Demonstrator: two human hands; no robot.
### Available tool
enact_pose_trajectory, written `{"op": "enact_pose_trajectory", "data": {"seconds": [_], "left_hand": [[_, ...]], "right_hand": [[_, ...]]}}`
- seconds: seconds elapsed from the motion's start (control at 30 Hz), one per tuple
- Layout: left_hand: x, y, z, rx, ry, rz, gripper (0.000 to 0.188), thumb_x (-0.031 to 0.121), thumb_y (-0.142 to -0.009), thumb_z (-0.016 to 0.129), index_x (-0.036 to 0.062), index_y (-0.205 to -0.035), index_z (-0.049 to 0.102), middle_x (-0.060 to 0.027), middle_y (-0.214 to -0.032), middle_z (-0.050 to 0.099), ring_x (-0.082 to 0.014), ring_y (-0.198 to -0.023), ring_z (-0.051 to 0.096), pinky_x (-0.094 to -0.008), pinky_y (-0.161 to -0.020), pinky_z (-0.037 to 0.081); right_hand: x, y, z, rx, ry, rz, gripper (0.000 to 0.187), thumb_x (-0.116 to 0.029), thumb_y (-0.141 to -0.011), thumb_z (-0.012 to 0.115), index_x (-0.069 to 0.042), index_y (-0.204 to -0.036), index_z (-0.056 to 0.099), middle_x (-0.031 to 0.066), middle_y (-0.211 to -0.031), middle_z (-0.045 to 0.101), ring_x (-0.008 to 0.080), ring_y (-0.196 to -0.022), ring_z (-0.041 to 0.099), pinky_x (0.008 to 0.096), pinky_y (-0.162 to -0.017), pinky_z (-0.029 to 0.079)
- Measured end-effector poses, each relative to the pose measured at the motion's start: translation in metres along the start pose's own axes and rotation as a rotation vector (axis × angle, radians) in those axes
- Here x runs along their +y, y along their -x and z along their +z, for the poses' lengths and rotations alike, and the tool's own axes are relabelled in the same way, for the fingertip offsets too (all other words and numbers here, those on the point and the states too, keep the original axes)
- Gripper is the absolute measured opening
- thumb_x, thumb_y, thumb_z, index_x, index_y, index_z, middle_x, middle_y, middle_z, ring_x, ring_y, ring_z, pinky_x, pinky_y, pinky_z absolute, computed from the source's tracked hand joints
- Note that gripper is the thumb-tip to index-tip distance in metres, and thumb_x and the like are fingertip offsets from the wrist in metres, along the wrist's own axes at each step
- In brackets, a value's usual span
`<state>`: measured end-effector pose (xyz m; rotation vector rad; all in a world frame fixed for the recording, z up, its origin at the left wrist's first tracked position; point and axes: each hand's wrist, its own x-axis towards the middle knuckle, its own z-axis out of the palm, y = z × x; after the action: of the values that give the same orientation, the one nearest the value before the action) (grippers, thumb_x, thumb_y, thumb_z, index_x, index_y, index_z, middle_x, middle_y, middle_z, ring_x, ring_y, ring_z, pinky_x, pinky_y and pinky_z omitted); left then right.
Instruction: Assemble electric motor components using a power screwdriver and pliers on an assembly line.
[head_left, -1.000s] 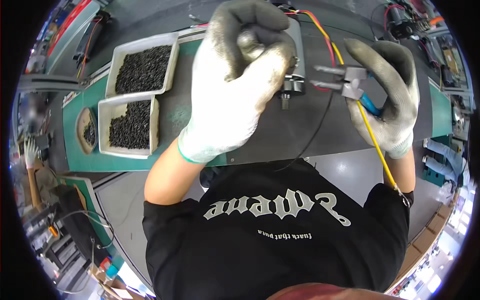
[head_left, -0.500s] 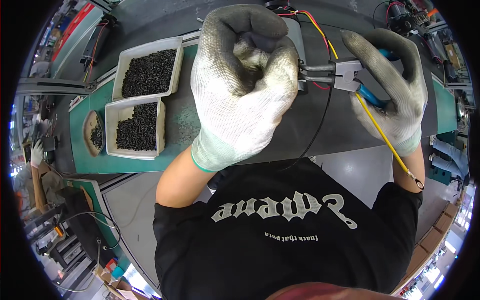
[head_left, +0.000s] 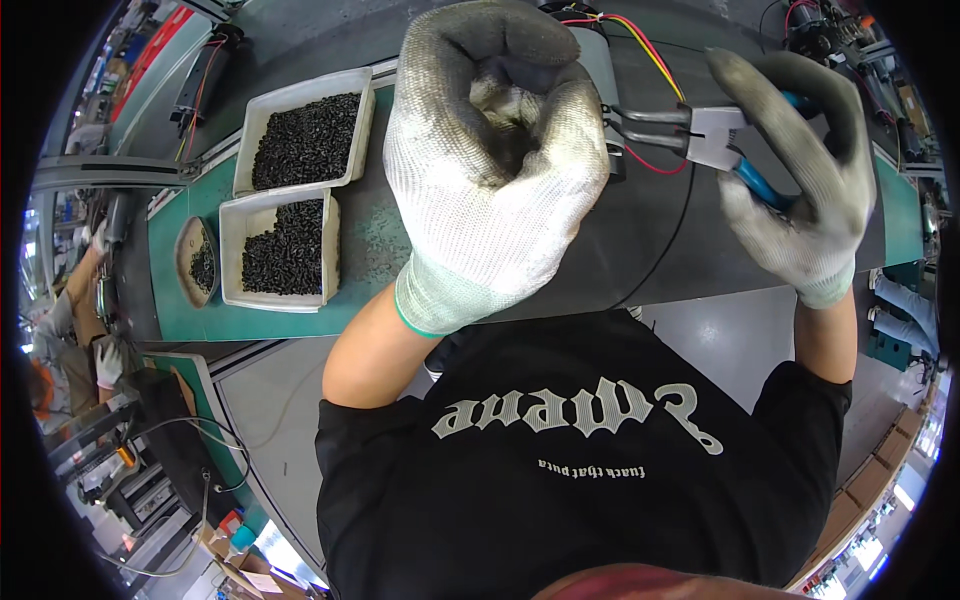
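Note:
My left hand (head_left: 490, 170), in a white glove with dark, dirty fingers, is curled closed in front of a grey cylindrical motor (head_left: 595, 60). What its fingers hold is hidden. My gloved right hand (head_left: 810, 180) grips the blue handles of a pair of long-nosed pliers (head_left: 712, 136). The plier jaws point left and reach the edge of my left hand; the tips are hard to see there. Red and yellow wires (head_left: 645, 45) arc from the motor's top down toward the pliers. A black wire (head_left: 672, 245) hangs below the jaws to the bench edge.
Two white bins (head_left: 330, 245) of small black pieces stand on the bench's green mat (head_left: 375, 220) at left, beside a round dish (head_left: 185, 262) with more pieces. Another wired motor (head_left: 205, 75) lies at the far left. A co-worker's gloved hand (head_left: 108, 362) shows further left.
The yellow wire with a ring terminal that hung across my right hand has gone from there. My right hand and the pliers have shifted slightly right; my left hand stays closed.

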<state>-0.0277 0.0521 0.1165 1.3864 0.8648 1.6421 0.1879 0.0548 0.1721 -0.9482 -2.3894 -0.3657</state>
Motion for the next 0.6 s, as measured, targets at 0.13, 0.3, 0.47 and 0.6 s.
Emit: {"op": "enact_pose_trajectory", "data": {"seconds": [0.13, 0.3, 0.47, 0.6], "left_hand": [[-0.017, 0.0, -0.006, -0.072, -0.041, 0.116, 0.031, 0.017, -0.089, 0.064, 0.0028, -0.115, 0.053, -0.0125, -0.097, 0.064, -0.0196, -0.072, 0.064, -0.0313, -0.064, 0.052], [-0.021, -0.004, -0.001, -0.066, -0.047, 0.102, 0.03, 0.016, -0.09, 0.063, 0.003, -0.114, 0.052, -0.0121, -0.096, 0.063, -0.019, -0.072, 0.063, -0.031, -0.064, 0.052], [-0.021, -0.004, 0.001, -0.056, -0.057, 0.079, 0.029, 0.016, -0.09, 0.063, 0.0032, -0.113, 0.052, -0.0116, -0.095, 0.063, -0.0182, -0.071, 0.062, -0.0307, -0.064, 0.052], [-0.018, 0.0, 0.005, -0.04, -0.066, 0.064, 0.027, 0.016, -0.09, 0.062, 0.0033, -0.112, 0.052, -0.0111, -0.094, 0.062, -0.0176, -0.071, 0.062, -0.0304, -0.064, 0.052]], "right_hand": [[-0.002, 0.003, 0.006, -0.018, 0.032, 0.031, 0.055, -0.011, -0.056, 0.065, 0.0, -0.11, 0.07, 0.0163, -0.103, 0.061, 0.0259, -0.09, 0.06, 0.0357, -0.079, 0.051], [0.002, 0.008, 0.011, -0.001, 0.038, 0.095, 0.056, -0.008, -0.054, 0.064, -0.001, -0.11, 0.07, 0.0161, -0.102, 0.061, 0.0261, -0.09, 0.06, 0.0356, -0.078, 0.051], [0.005, 0.007, 0.012, 0.033, 0.033, 0.019, 0.054, -0.007, -0.056, 0.065, -0.001, -0.11, 0.07, 0.0167, -0.103, 0.061, 0.0258, -0.089, 0.061, 0.0343, -0.076, 0.052], [0.008, 0.011, 0.013, 0.007, 0.037, 0.043, 0.053, -0.008, -0.058, 0.066, 0.0, -0.11, 0.07, 0.0171, -0.104, 0.061, 0.0253, -0.089, 0.061, 0.0332, -0.075, 0.052]]}}
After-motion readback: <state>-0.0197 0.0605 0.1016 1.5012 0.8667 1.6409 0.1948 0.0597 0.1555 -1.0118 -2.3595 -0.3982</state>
